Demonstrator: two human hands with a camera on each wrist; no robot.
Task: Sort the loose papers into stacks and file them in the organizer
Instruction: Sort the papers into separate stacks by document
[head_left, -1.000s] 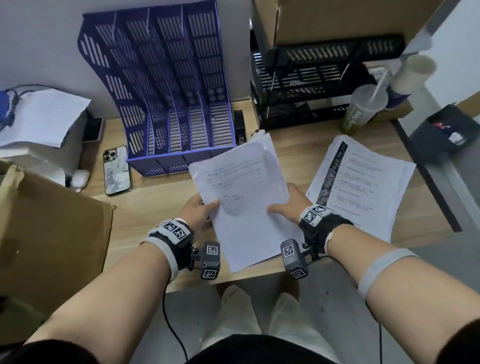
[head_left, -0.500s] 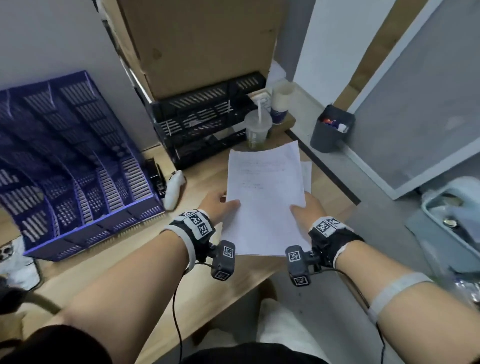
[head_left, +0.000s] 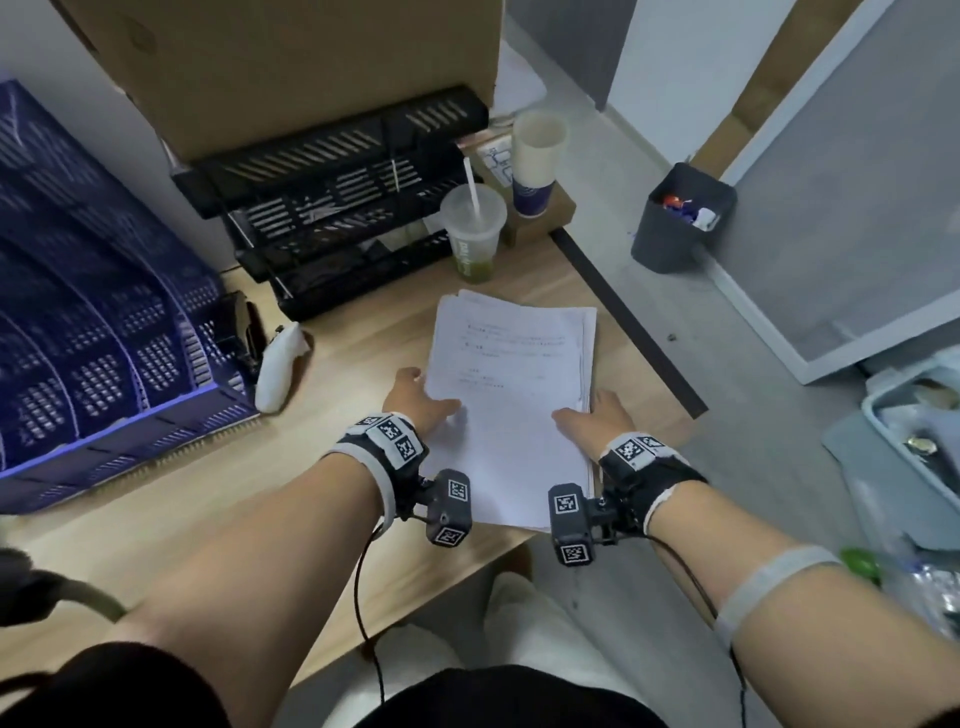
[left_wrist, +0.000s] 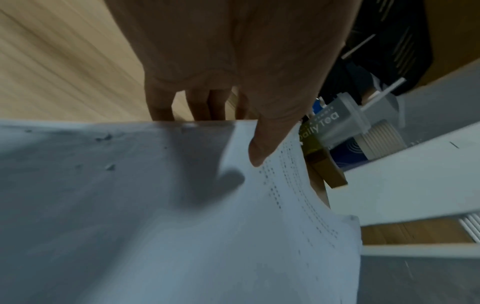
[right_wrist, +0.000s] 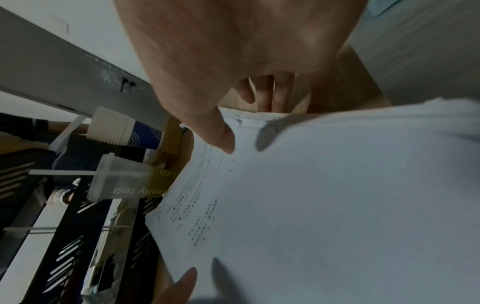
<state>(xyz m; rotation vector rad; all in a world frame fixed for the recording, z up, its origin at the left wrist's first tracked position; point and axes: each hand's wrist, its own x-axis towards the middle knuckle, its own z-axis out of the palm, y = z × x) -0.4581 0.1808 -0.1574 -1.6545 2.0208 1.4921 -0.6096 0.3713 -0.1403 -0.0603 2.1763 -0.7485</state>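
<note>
A stack of white printed papers (head_left: 511, 395) lies on the wooden desk (head_left: 270, 483) near its right edge, with its edges slightly uneven. My left hand (head_left: 423, 397) holds the stack's left edge. In the left wrist view the thumb (left_wrist: 259, 152) lies over the top sheet (left_wrist: 182, 226) and the fingers go under it. My right hand (head_left: 587, 415) holds the right edge the same way, with its thumb (right_wrist: 221, 139) over the papers (right_wrist: 337, 205). The blue slotted organizer (head_left: 104, 338) stands at the left, apart from both hands.
A black tiered tray rack (head_left: 337, 208) sits behind the papers under a cardboard box (head_left: 291, 67). A plastic tea cup with a straw (head_left: 472, 234) and a paper cup (head_left: 535, 166) stand just beyond the stack. A white object (head_left: 280, 369) lies by the organizer. A grey bin (head_left: 683, 218) stands on the floor.
Both hands carried the sheets from in front of the blue organizer to the right and lowered them onto the pile at the desk's right end. The view swung right with them.
</note>
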